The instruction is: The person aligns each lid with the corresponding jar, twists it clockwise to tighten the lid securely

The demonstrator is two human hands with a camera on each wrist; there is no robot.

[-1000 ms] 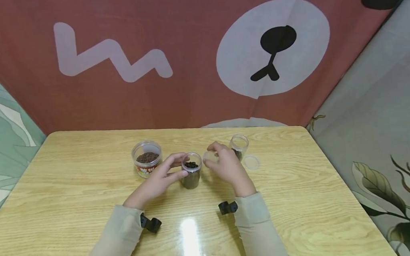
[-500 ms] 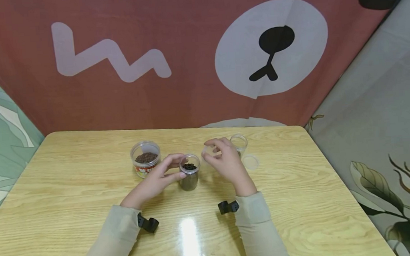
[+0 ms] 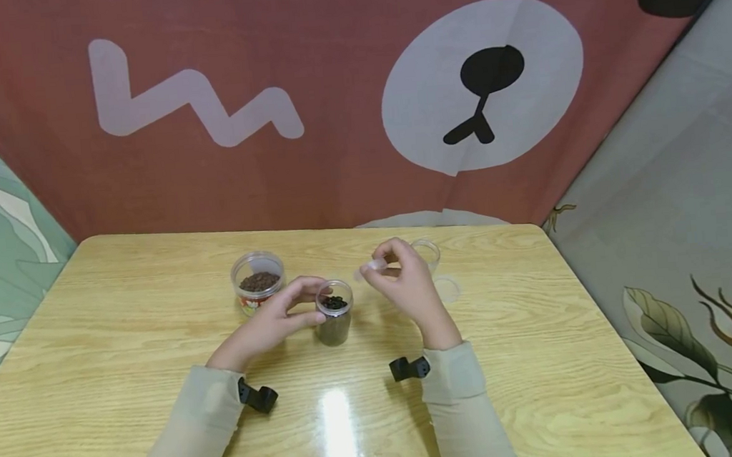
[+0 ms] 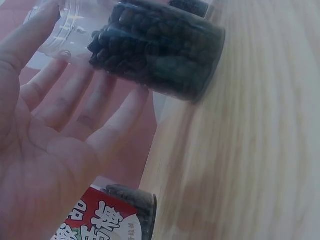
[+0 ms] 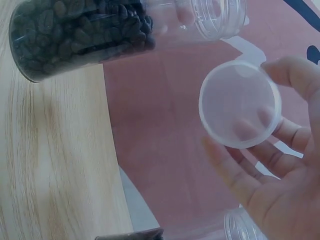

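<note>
A clear screw-top jar (image 3: 334,329), part filled with dark beans (image 4: 150,47), stands uncapped on the table. My left hand (image 3: 270,328) holds it near the neck, the thumb on the near side and the fingers behind. To its right my right hand (image 3: 407,286) is raised, pinching a round translucent lid (image 5: 239,106) by the rim between thumb and fingers. This lid is apart from the jar and tilted. In the right wrist view the jar's open mouth (image 5: 220,17) lies close to the lid.
A wider clear tub (image 3: 257,274) of brown bits with a red printed label stands left of the jar. Behind my right hand is another open jar (image 3: 429,252), partly hidden. A clear lid (image 3: 447,289) lies flat on the wooden table (image 3: 125,362). A printed cloth (image 3: 349,179) hangs behind.
The lid in my right hand has turned from facing up to a steeper tilt, and that hand has risen slightly. My left hand has brought the jar a little left and nearer.
</note>
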